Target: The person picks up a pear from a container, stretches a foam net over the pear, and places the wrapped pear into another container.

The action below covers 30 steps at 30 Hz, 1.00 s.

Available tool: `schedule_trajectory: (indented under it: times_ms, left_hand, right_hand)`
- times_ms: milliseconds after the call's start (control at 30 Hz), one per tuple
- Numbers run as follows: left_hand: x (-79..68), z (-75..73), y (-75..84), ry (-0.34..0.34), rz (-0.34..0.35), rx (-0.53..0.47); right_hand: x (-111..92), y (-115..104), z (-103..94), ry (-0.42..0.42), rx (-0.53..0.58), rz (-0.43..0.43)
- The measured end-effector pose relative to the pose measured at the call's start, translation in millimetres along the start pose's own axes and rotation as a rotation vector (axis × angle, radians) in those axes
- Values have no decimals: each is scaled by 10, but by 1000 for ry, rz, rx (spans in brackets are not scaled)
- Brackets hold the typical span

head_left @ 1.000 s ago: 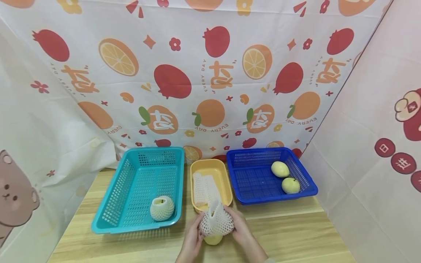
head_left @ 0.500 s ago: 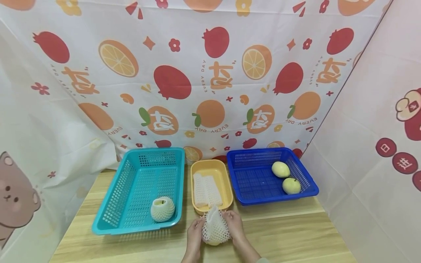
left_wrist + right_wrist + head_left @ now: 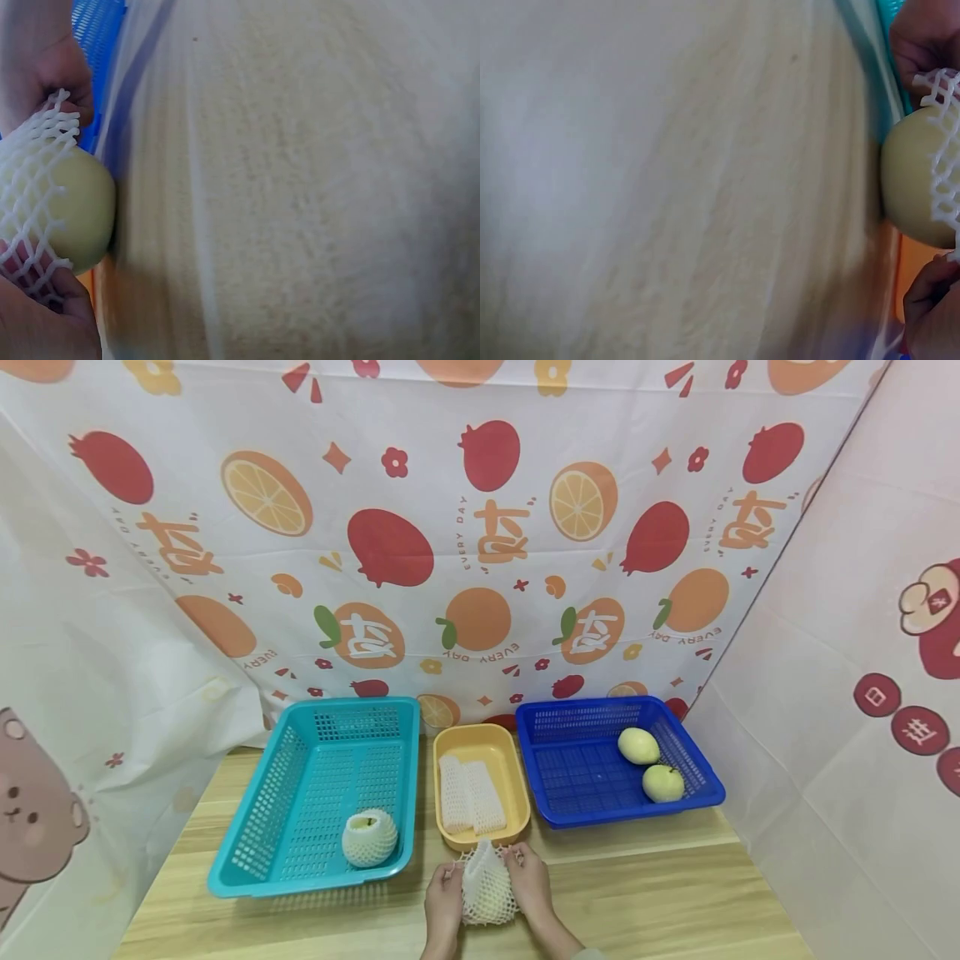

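Note:
In the head view, a white foam fruit net (image 3: pixel 483 870) is stretched over a pale yellow-green, apple-like fruit at the front of the table. My left hand (image 3: pixel 444 900) pinches the net's left edge, and my right hand (image 3: pixel 531 885) pinches its right edge. Through the left wrist camera the fruit (image 3: pixel 91 202) rests on the wood, partly bare beyond the mesh edge. The right wrist view shows the same fruit (image 3: pixel 911 176) with the net's open rim across it. Parts of both hands lie outside the wrist views.
Behind the hands, a yellow tray (image 3: pixel 517 768) holds flat foam nets (image 3: pixel 472 793). To the left, a teal basket (image 3: pixel 300 793) contains one netted fruit (image 3: pixel 370 838). A blue basket (image 3: pixel 570 777) on the right has two bare fruits (image 3: pixel 663 783). A printed cloth (image 3: pixel 420 635) hangs behind.
Both hands drew the net down over the fruit, covering its bare lower part in the head view. Their grip shifted from around the net to pinching its side edges.

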<state>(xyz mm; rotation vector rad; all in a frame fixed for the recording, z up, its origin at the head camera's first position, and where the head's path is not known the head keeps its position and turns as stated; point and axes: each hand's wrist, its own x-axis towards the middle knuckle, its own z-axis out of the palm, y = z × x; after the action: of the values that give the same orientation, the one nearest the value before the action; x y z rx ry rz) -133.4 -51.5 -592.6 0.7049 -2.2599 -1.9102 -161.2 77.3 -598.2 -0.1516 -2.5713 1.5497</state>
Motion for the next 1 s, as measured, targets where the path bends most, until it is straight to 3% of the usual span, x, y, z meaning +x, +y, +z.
schedule_trajectory:
  times_ms: [233, 500, 800, 1000]
  left_hand:
    - [24, -2, -33, 21, 52, 98]
    - [45, -52, -33, 4, 155, 347]
    - [52, -71, -55, -49, 160, 502]
    - [42, -67, -63, -9, 245, 624]
  right_hand:
    - [5, 111, 10, 4, -194, -66]
    - [-24, 194, 18, -26, -430, -125]
    - [-48, 165, 22, -39, -519, -96]
    - [-54, 163, 20, -31, -546, -104]
